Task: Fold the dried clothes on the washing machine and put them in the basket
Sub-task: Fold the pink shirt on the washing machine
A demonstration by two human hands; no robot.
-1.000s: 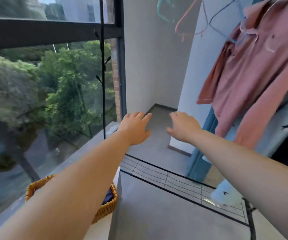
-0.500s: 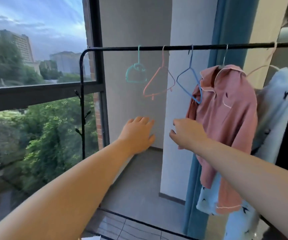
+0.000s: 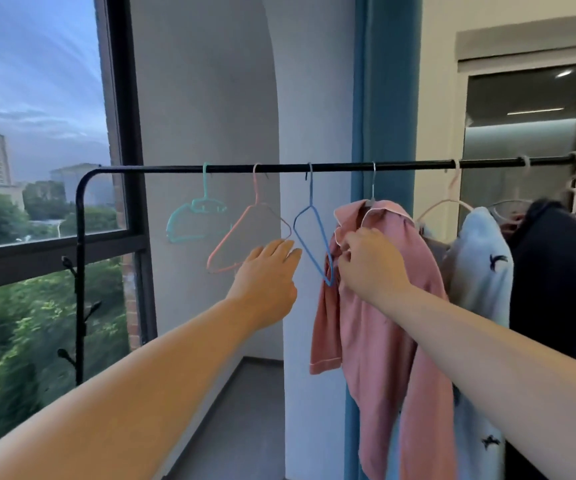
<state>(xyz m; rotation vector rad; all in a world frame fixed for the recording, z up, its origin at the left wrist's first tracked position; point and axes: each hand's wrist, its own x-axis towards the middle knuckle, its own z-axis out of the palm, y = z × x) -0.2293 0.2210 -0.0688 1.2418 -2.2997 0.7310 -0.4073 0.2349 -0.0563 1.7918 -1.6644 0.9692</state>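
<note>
A: Where does the pink shirt [image 3: 380, 341] lie from our hands?

B: Straight ahead and a little right. It hangs from the rail [image 3: 231, 167] on a pale hanger, with its long axis running straight down and one sleeve falling on the left side. Our right hand [image 3: 371, 263] is on it, fingers curled at the collar and placket. They seem to pinch the cloth, though we can't see whether they have the hanger wire underneath as well.

A: And our left hand [image 3: 265, 275]?

B: It's flat, fingers straight and together, holding nothing. It sits just left of the shirt, in front of the blue hanger [image 3: 310, 233] and the pink hanger [image 3: 245, 237], both bare. A teal hanger [image 3: 196, 216] hangs further left. So the right is the nearer hand, and the left has to cross the blue hanger to reach the shirt's left shoulder.

A: What does the next move turn on, then?

B: We'd judge it's the lift: the hook has to come up over the rail before the shirt can come toward us. A light blue garment [image 3: 480, 265] hangs close on the right, so we should draw it leftward.

A: Any basket in sight?

B: None in this view, and no washing machine either, so we can't say what the basket holds.
</note>
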